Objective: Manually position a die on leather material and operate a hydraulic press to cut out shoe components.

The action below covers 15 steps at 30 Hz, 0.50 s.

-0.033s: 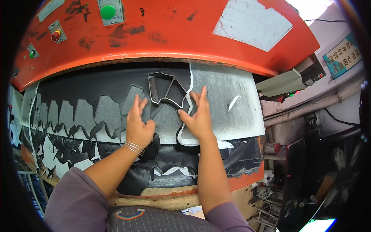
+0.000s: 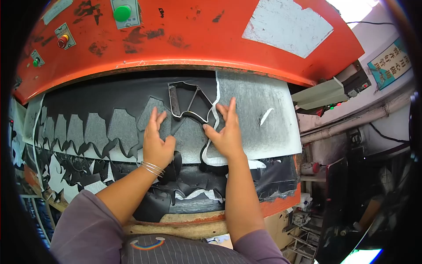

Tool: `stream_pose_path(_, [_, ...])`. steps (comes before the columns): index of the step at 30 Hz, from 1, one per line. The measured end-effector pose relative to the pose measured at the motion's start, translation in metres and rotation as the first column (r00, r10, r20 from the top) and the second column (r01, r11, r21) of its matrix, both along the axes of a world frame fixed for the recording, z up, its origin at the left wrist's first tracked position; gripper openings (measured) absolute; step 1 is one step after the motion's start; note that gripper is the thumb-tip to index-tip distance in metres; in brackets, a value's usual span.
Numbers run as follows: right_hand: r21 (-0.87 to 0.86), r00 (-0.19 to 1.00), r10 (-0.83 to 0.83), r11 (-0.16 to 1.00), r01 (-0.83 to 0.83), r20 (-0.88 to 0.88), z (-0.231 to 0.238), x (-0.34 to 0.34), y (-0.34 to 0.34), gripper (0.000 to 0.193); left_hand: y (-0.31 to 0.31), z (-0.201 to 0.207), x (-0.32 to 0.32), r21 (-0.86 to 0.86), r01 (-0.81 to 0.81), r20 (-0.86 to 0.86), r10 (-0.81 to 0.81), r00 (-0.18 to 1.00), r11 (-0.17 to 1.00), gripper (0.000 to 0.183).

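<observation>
A steel cutting die [image 2: 174, 101], an open metal frame with a crossbar, rests on a black sheet [image 2: 127, 90] near the sheet's white-edged right side. My left hand [image 2: 157, 143] is open to the left of the die and below it, over the cut part of the sheet, fingers pointing away from me. On the other side, my right hand [image 2: 227, 136] is open at the sheet's edge. Its thumb is by the die's lower right corner; whether they touch I cannot tell. Several cut-out gaps run along the sheet's near edge, showing the worn grey-white cutting board [image 2: 259, 141] beneath.
An orange press head [image 2: 189, 39] with a green button [image 2: 122, 13] and a red knob [image 2: 63, 41] overhangs the far side. Black and white scraps [image 2: 57, 174] hang at the near left. A grey control box [image 2: 321, 94] juts out at right.
My left hand has shifted very slightly to the left. The die, the sheet and my right hand look the same.
</observation>
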State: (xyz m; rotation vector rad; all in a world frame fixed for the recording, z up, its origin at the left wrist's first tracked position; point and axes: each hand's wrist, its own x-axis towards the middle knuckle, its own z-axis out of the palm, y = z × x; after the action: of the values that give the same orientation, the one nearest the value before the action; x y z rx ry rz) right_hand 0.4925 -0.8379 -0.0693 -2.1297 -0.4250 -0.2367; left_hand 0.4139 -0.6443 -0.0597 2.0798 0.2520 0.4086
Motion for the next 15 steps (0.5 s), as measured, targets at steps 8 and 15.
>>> stream_pose_path(8, [-0.211, 0.998, 0.019, 0.977, -0.005, 0.066, 0.001, -0.009, 0.015, 0.109, 0.008, -0.011, -0.006, 0.089, -0.052, 0.121, 0.041, 0.992, 0.995, 0.068])
stream_pose_path(15, [-0.241, 0.994, -0.064, 0.967, 0.082, 0.084, -0.004, -0.017, 0.031, 0.101, 0.019, 0.001, -0.015, 0.158, 0.03, -0.012, -0.029, 1.0, 0.987, 0.07])
